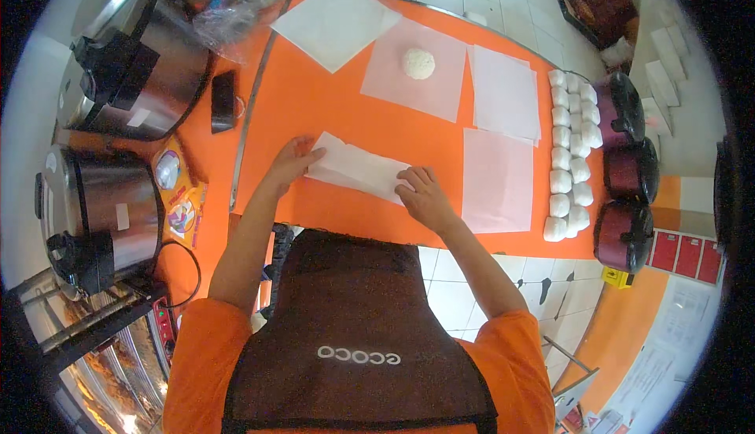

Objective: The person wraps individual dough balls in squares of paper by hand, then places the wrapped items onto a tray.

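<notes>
A white paper sheet, folded into a long narrow band, lies in front of me on the orange table. My left hand holds its left end, with the thumb on top. At the right end, the fingers of my right hand are curled over the paper. Whatever lies inside the fold is hidden. Beyond the band, a round white patty, apparently rice, rests on an open paper sheet. Another sheet lies diagonally to its left.
Stacked paper sheets and another sheet lie to the right. Beyond them are rows of white paper-wrapped bundles and dark purple pots. Steel cookers, a phone-like black object and a yellow packet stand or lie left.
</notes>
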`<state>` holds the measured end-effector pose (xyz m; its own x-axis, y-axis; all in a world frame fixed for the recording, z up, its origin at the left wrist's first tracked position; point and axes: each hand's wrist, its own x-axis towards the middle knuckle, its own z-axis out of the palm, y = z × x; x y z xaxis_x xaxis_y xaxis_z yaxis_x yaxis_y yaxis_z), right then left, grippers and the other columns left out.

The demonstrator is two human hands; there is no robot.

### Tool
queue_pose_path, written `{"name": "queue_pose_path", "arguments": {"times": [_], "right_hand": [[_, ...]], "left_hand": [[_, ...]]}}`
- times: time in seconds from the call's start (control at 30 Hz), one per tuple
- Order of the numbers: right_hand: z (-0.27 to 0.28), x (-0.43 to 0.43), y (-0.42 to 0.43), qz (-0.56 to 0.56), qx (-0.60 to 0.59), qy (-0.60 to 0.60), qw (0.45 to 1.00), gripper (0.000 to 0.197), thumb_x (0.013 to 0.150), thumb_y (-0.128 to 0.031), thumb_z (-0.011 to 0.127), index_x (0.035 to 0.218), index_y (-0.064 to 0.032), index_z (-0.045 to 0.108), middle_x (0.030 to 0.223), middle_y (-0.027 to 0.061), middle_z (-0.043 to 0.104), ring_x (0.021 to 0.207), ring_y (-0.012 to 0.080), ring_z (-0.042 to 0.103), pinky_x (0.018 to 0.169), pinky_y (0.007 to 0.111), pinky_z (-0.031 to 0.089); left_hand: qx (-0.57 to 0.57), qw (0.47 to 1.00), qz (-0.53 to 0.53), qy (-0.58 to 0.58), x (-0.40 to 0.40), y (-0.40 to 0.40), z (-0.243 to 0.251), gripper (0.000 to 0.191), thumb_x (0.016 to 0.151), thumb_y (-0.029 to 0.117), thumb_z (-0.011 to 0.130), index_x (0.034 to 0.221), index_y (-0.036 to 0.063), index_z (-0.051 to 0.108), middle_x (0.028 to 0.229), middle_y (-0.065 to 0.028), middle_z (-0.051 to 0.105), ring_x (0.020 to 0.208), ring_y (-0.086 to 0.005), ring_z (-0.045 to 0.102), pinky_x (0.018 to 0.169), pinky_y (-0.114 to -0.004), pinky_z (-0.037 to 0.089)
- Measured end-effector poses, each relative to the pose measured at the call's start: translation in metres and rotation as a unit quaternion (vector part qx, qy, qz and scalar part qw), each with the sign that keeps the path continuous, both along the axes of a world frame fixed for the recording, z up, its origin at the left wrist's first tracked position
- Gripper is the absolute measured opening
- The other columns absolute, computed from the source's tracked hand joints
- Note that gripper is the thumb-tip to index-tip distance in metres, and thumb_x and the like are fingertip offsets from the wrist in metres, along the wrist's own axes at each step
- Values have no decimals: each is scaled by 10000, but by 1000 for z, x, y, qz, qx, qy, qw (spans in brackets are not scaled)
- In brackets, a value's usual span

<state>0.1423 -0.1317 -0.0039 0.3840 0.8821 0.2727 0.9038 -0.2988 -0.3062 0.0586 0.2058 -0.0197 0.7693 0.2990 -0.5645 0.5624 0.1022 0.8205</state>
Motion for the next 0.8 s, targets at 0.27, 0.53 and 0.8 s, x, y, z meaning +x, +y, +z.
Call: {"name": "queue_pose_path", "arguments": {"times": [0.27, 0.53, 0.8], "right_hand": [[-5, -5, -4, -40, 49, 35, 997, 138, 817, -74, 656, 946, -105, 618, 1143, 111, 610, 1117, 326, 571, 967, 486, 449], [-2, -10, 1, -42, 57, 63, 995, 174, 792, -67, 692, 949, -111, 630, 1115, 115, 617, 1079, 332, 573, 951, 491, 451], [-7, -6, -5, -67, 69, 52, 994, 225, 783, -64, 713, 980, -121, 620, 1117, 110, 613, 1077, 329, 570, 951, 478, 443]], "left_hand": [[-48, 998, -11, -40, -8, 9, 6, 775, 848, 263, 843, 1457, -4, 445, 1252, -121, 649, 1040, -213, 662, 923, -354, 521], [-9, 998, 50, -41, 22, 3, -21, 733, 847, 216, 823, 1450, 10, 460, 1222, -139, 652, 1013, -213, 664, 827, -364, 543], [-51, 998, 19, -37, 3, 13, -10, 790, 852, 211, 817, 1486, 24, 384, 1174, -140, 663, 973, -210, 657, 812, -360, 538]]}}
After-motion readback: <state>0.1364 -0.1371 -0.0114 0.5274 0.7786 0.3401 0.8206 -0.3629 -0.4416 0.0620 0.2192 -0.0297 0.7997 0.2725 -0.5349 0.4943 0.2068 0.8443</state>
